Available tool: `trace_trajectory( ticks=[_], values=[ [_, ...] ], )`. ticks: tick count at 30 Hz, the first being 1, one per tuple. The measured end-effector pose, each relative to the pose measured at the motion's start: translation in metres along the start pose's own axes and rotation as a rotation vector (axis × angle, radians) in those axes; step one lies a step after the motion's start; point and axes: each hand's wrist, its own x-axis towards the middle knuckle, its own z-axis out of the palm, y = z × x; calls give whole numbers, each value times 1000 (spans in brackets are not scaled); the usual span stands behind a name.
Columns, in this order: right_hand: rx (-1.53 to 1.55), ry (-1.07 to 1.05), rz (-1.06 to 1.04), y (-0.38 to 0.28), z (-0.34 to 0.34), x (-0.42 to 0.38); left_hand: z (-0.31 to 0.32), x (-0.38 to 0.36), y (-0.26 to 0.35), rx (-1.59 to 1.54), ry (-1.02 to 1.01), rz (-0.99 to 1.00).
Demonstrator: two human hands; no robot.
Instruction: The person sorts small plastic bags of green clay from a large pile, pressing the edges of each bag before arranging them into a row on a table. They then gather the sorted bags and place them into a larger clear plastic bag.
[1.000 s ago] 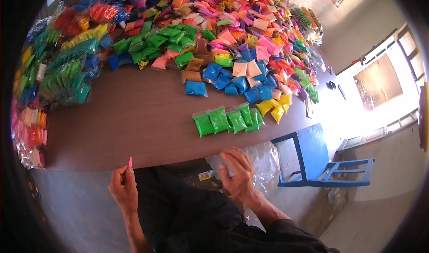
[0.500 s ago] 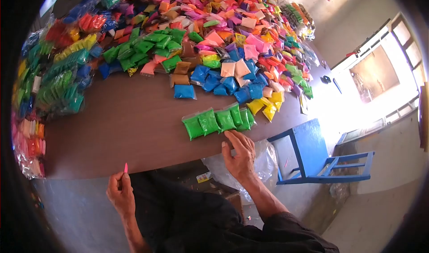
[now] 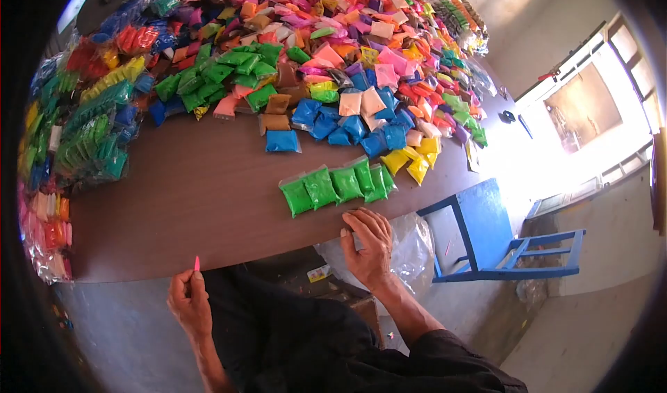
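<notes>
A small pink pointed stick [image 3: 196, 263] pokes up from my left hand [image 3: 189, 301], pinched between thumb and fingers by the table's front edge. My right hand [image 3: 369, 248] rests at that edge further right, its fingers loosely bent, the thumb apart, and nothing visible in it. Just beyond its fingertips lies a row of several clear packets filled with green [image 3: 319, 187], partly overlapping; the hand is apart from them.
Blue packets [image 3: 283, 141] and yellow packets [image 3: 418, 162] lie behind the row, before a large multicoloured heap [image 3: 333, 38]. Bundled bags [image 3: 94, 132] line the left side of the brown table [image 3: 187, 198]. A blue chair [image 3: 483, 219] stands right, beside clear plastic [image 3: 411, 254].
My right hand has drawn slightly back from the green packets, leaving a small gap. My left hand keeps its pinch on the pink stick. The view has shifted a little.
</notes>
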Motion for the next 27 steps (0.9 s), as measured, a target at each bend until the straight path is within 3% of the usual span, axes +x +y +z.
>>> trace_trajectory(
  ticks=[22,27],
  values=[
    [5,-22,28,-2,9,-10,12,36,20,-8,60,67],
    [-8,-36,28,-1,8,-9,21,51,15,-6,71,8]
  ],
)
